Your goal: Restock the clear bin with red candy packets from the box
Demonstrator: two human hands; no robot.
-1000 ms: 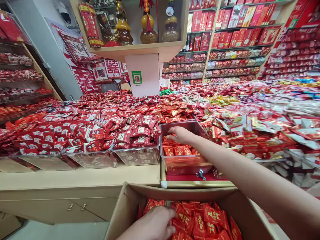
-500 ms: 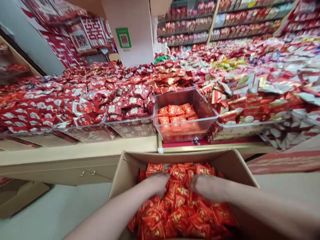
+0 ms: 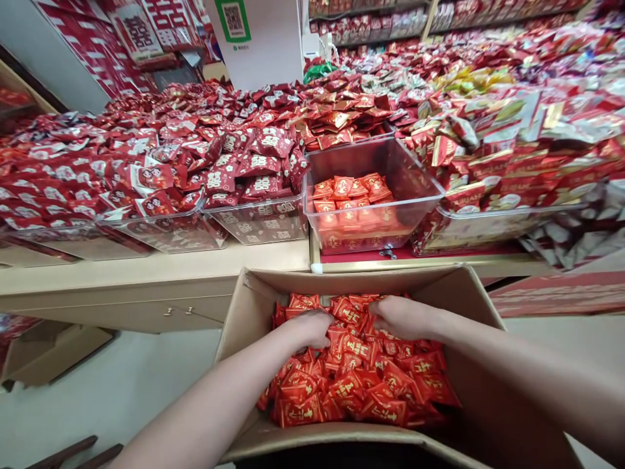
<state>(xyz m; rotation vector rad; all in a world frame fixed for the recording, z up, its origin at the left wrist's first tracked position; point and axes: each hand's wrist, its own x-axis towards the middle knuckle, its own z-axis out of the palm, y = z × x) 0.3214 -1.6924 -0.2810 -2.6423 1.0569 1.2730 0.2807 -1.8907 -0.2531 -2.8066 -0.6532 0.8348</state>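
An open cardboard box [image 3: 493, 391] stands in front of me, with many small red packets [image 3: 351, 384] with gold lettering inside. Both my hands are in it, among the packets near its far side. My left hand [image 3: 313, 327] has its fingers curled down over packets at left of centre. To its right, my right hand [image 3: 398, 317] bends its fingers round packets, with the fingertips partly hidden. A short gap with packets separates the two hands. Just beyond the box, a clear plastic bin [image 3: 375, 218] holds similar red packets in its lower part.
Clear bins heaped with dark red packets [image 3: 258, 163] line the counter [image 3: 273, 260] on the left. Red and white packets [image 3: 517, 176] fill the bins on the right. A white panel with a QR code [image 3: 263, 58] rises behind. Another cardboard box [image 3: 58, 355] lies on the floor at left.
The view has tipped downward, so the box's near edge now shows. My right hand has moved slightly toward the box's far side. Both hands stay among the red packets.
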